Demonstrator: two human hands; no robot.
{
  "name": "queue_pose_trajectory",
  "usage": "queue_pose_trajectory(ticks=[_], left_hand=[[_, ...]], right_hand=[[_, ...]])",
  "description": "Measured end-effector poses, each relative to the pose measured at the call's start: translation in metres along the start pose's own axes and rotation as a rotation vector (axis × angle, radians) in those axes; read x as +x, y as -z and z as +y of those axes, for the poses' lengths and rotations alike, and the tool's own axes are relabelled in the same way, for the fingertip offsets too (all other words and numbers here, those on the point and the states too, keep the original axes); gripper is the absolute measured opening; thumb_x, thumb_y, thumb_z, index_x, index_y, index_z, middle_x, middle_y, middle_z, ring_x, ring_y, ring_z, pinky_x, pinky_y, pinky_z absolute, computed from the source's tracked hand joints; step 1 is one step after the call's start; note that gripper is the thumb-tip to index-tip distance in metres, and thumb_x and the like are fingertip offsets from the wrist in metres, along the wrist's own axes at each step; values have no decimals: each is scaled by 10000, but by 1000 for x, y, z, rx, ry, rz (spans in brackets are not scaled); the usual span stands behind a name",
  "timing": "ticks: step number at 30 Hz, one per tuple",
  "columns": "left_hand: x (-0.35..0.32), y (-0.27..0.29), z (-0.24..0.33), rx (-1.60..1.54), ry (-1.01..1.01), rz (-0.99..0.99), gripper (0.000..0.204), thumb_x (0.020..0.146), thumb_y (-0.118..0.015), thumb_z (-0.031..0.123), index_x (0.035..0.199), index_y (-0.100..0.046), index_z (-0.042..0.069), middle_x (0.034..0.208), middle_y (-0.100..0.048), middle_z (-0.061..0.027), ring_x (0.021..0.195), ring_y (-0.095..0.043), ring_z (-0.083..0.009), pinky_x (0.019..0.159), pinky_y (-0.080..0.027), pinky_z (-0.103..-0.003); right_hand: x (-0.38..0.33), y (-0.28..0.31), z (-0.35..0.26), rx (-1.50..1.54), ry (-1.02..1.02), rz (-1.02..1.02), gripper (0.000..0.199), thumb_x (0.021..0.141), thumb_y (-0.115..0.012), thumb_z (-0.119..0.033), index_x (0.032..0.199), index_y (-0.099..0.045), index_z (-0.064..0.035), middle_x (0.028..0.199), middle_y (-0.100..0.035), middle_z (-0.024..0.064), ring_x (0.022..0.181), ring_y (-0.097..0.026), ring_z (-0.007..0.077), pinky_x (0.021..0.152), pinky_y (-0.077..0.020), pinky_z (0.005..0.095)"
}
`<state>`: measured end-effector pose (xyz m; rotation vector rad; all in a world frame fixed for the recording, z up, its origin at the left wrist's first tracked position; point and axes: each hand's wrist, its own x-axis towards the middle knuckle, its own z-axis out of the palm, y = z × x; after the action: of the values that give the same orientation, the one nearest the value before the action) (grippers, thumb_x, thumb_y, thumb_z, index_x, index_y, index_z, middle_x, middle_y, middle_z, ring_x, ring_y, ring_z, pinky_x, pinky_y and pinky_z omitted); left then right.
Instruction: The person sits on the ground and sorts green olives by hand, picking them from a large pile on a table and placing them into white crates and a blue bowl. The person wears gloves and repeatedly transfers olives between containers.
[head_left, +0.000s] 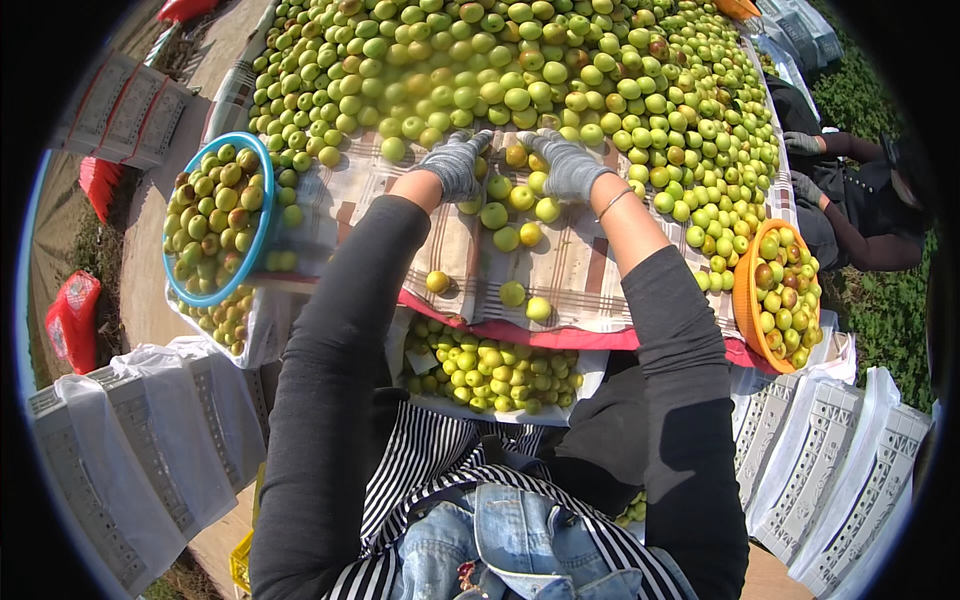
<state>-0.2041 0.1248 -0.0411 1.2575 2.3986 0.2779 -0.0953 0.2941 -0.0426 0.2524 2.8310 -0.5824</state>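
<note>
My left hand and my right hand, both in grey knit gloves, rest at the near edge of a big heap of small round green fruit that look like jujubes. The fingers of both are stretched out, and neither hand grips a fruit. Several loose fruits lie between my palms on a checked cloth, and a few more lie closer to me. Below the cloth's red edge, in front of my body, stands a white-lined crate with fruit in it.
A blue-rimmed basket of browner fruit stands at left, an orange basket at right. Grey crates with white liners flank me; more crates stand at right. Another person in dark clothes and gloves is at the right side.
</note>
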Motion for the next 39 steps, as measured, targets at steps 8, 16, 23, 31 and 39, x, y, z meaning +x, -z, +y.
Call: queue_pose_trajectory(ticks=[8,16,23,31,39], left_hand=[[-29,-1,10,-191,-131,-196,719,596,-691,54,1263,-423,81,1147,-539,-180,1092,-509,-336,925,-429,-370],[-108,-28,34,-240,-162,-221,759,587,-695,16,1277,-403,135,1214,-463,-153,1136,-450,-362,967,-394,-395],[-158,-43,52,-169,-175,-142,680,637,-727,91,1255,-449,147,1275,-420,-158,1159,-431,-348,968,-389,-413],[-184,-65,67,-143,-231,-258,690,611,-671,51,1256,-435,115,1235,-438,-169,1117,-452,-353,939,-403,-409],[-181,-66,66,-294,-248,-374,616,626,-681,99,1205,-471,87,1079,-504,-184,987,-529,-355,842,-452,-414]], right_hand=[[-30,-3,-13,61,208,-213,703,607,-633,-20,1278,-451,-116,1289,-417,147,1217,-394,301,1033,-328,333],[-105,-34,-38,202,326,-236,643,617,-604,-11,1242,-461,-63,1292,-416,146,1216,-372,333,1049,-295,363],[-158,-49,-58,96,225,-224,648,622,-597,-19,1251,-482,-125,1330,-393,108,1149,-413,350,995,-371,399],[-192,-54,-57,240,269,-272,580,630,-579,-21,1201,-528,-110,1236,-488,137,1127,-471,324,961,-396,371],[-145,-22,-20,278,56,12,339,711,-593,-81,1049,-608,-63,950,-612,137,844,-602,277,773,-482,350]])
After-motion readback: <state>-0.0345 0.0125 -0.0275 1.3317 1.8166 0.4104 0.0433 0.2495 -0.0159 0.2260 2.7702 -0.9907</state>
